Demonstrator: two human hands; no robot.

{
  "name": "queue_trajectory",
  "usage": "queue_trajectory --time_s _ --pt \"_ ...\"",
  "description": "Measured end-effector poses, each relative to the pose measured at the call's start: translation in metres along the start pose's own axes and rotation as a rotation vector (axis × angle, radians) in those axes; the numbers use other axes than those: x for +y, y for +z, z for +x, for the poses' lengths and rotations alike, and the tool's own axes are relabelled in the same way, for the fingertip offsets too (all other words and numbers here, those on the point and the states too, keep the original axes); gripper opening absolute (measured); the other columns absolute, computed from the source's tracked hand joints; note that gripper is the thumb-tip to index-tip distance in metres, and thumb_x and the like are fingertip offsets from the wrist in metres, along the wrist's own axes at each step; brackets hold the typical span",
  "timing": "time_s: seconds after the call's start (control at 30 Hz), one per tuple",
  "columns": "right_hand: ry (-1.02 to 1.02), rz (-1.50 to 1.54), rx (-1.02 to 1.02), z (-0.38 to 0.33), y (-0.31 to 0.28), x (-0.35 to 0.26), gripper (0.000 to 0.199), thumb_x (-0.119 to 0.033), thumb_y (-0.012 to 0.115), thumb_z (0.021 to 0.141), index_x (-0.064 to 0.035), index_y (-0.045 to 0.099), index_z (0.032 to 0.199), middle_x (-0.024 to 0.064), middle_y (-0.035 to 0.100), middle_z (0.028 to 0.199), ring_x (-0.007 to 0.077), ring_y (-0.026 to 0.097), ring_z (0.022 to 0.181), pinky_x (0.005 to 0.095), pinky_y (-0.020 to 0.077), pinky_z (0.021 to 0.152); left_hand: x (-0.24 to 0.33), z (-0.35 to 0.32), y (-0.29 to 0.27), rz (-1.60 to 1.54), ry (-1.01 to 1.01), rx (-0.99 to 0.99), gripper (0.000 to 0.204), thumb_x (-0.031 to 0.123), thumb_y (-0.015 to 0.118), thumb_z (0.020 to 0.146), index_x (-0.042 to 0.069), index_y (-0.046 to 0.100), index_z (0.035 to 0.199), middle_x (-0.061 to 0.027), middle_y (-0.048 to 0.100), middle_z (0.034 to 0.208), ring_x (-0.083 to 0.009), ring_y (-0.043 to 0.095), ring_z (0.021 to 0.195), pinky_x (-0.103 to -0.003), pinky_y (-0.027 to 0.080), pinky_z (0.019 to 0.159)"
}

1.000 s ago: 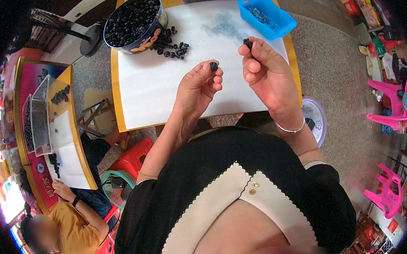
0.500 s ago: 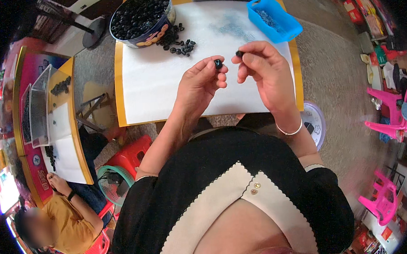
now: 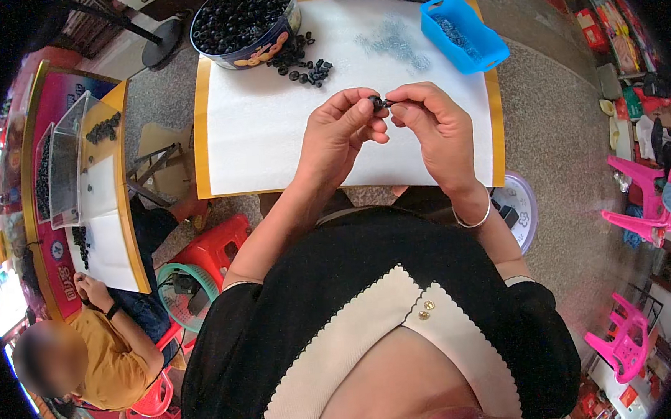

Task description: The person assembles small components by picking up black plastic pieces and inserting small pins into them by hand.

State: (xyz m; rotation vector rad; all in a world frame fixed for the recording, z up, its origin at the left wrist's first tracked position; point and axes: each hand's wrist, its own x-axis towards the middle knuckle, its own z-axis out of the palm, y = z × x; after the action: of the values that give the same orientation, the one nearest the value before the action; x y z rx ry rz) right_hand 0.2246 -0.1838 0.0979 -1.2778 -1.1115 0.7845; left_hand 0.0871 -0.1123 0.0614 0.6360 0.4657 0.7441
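Bench is the yellow-edged table (image 3: 495, 134), mostly covered by a white sheet (image 3: 269, 137); tub (image 3: 285, 34) of black pieces at the far left, blue tray (image 3: 488, 60) at the far right. Over the near half of the sheet, my left hand (image 3: 338, 129) and right hand (image 3: 438, 122) meet at the fingertips, both raised off the surface. Left grip: thumb and index finger pinching a rounded black piece (image 3: 377, 103), remaining fingers curled loosely beneath. Right grip: thumb and index finger pinching a smaller dark stub (image 3: 388, 104), most of it hidden by my fingers. I judge the step to be lining up stub with piece. To do it well, I should hold the left pinch still as the anchor, rest spare fingers against each other for steadiness, match the two axes before any push, and press lightly, since a skewed push would probably roll the rounded piece. Orientation: the stub points left, toward the piece, its visible length running roughly across my body. The rounded piece shows no clear long axis; which face it turns to the stub I cannot tell. Contact between them: touching or nearly so, unresolved at this size.
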Motion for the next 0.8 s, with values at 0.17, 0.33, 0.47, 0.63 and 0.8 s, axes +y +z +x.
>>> queue_trajectory --time_s 0.17,0.33,0.47,0.63,0.8 --pt "-0.013 -0.051 0.01 0.0 0.001 0.003 0.011 -0.001 0.057 0.085 -0.0003 0.063 0.094 0.006 0.061 0.088 0.0122 0.06 0.079 0.0238 0.0488 0.069 -0.001 -0.001 0.002 0.031 0.041 -0.006 0.022 0.012 0.06 0.087 -0.003 0.056 0.103 -0.0121 0.063 0.088 -0.0162 0.062 0.07 -0.03 0.054 0.063" --pt "-0.125 -0.218 0.027 0.001 0.002 0.003 0.01 -0.001 0.058 0.084 -0.0018 0.062 0.093 0.0076 0.061 0.087 0.0151 0.06 0.079 0.0262 0.0484 0.068 0.0 -0.004 0.004 0.211 0.111 0.043 0.023 0.008 0.061 0.086 -0.004 0.058 0.105 -0.0108 0.063 0.089 -0.0161 0.063 0.074 -0.03 0.056 0.066" --pt "-0.261 -0.365 0.036 0.0 0.004 0.002 0.01 -0.001 0.059 0.082 -0.0038 0.062 0.092 0.009 0.061 0.086 0.0185 0.061 0.078 0.0274 0.0482 0.068 0.0 -0.005 0.002 0.267 0.149 0.041 0.024 0.006 0.061 0.086 -0.005 0.059 0.107 -0.0112 0.064 0.089 -0.016 0.063 0.076 -0.03 0.056 0.067" --pt "-0.309 -0.357 -0.006 -0.002 0.002 0.009 0.013 0.0 0.061 0.081 -0.0038 0.062 0.094 0.0088 0.061 0.087 0.0186 0.061 0.078 0.0277 0.0487 0.068 0.005 -0.005 -0.001 0.412 0.183 0.02 0.023 0.006 0.061 0.086 -0.005 0.06 0.106 -0.0107 0.065 0.085 -0.0154 0.064 0.072 -0.028 0.056 0.066" --pt "-0.12 -0.196 -0.091 -0.001 -0.007 0.011 0.014 0.0 0.062 0.08 -0.0029 0.062 0.093 0.006 0.062 0.088 0.0138 0.06 0.078 0.0262 0.0485 0.069 0.014 -0.002 -0.012 0.482 0.108 -0.096 0.025 0.006 0.061 0.086 -0.005 0.059 0.107 -0.0106 0.065 0.084 -0.0145 0.064 0.071 -0.027 0.055 0.065"
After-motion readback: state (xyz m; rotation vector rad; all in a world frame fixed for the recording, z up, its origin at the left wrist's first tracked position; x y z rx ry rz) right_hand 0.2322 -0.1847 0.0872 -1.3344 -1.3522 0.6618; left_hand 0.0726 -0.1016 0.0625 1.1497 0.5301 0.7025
